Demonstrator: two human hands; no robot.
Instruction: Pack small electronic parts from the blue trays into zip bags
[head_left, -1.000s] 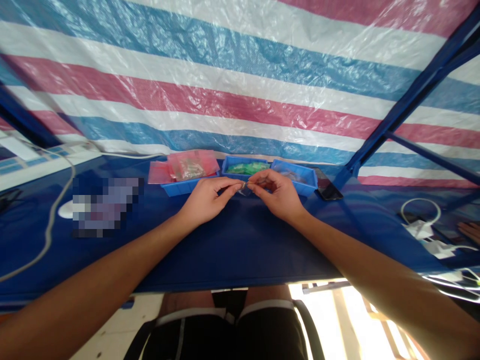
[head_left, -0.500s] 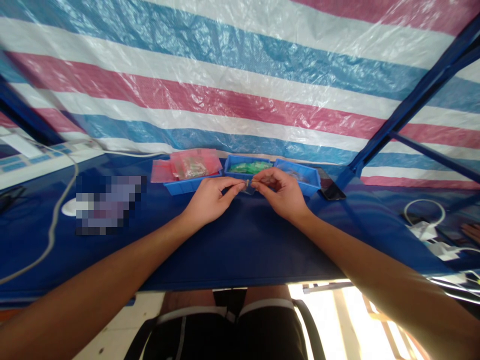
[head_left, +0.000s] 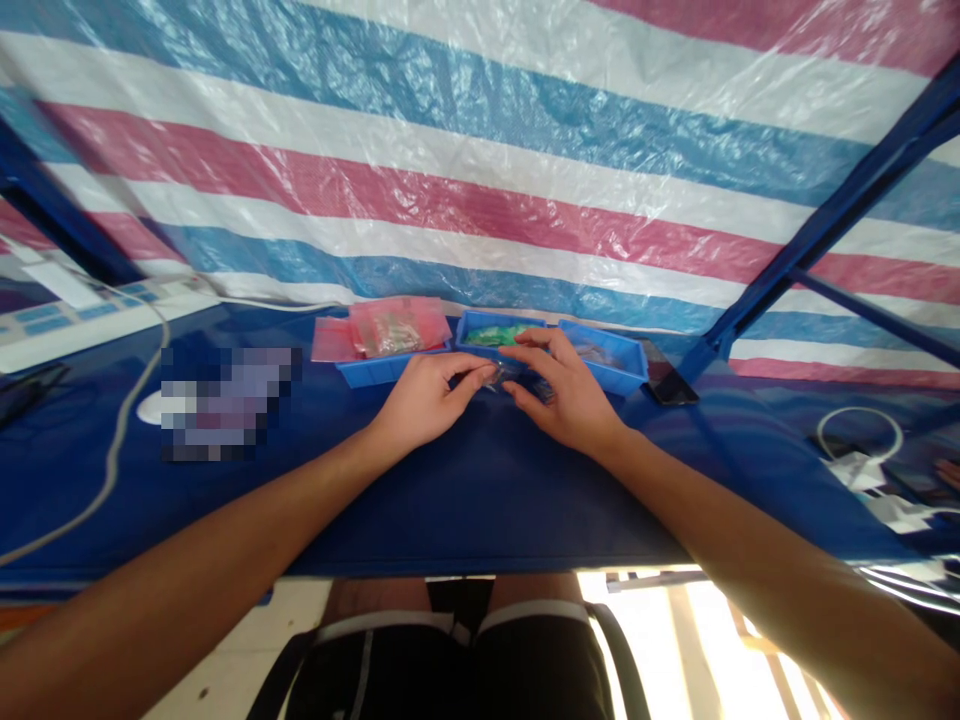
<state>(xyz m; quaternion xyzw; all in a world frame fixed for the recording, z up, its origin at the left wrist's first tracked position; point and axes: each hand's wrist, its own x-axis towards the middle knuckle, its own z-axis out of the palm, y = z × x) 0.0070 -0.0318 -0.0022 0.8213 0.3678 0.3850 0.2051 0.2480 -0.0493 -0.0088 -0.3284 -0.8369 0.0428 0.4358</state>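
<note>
My left hand (head_left: 426,400) pinches a small, clear, shiny piece (head_left: 496,377) between thumb and forefinger; it looks like thin plastic, too small to name surely. Just to its right, my right hand (head_left: 564,388) has thumb and fingers spread apart, with no object visible in its grip. Behind the hands stands a blue bin (head_left: 460,328) with green pieces in it. The right-hand blue bin (head_left: 630,372), holding small clear or grey pieces, lies partly behind my right hand. Pink plastic bags (head_left: 397,328) with small contents rest on the left blue bin (head_left: 371,373).
A dark phone (head_left: 670,378) lies right of the bins. White cables and plugs (head_left: 862,470) are at the far right. A pale cable (head_left: 112,450) and a blurred-out object (head_left: 229,405) lie left. Striped plastic sheeting (head_left: 465,190) hangs behind the blue table (head_left: 480,500).
My right thumb and forefinger have parted from the small piece, and the fingers have spread. My left hand keeps its pinch. The whole view has shifted slightly.
</note>
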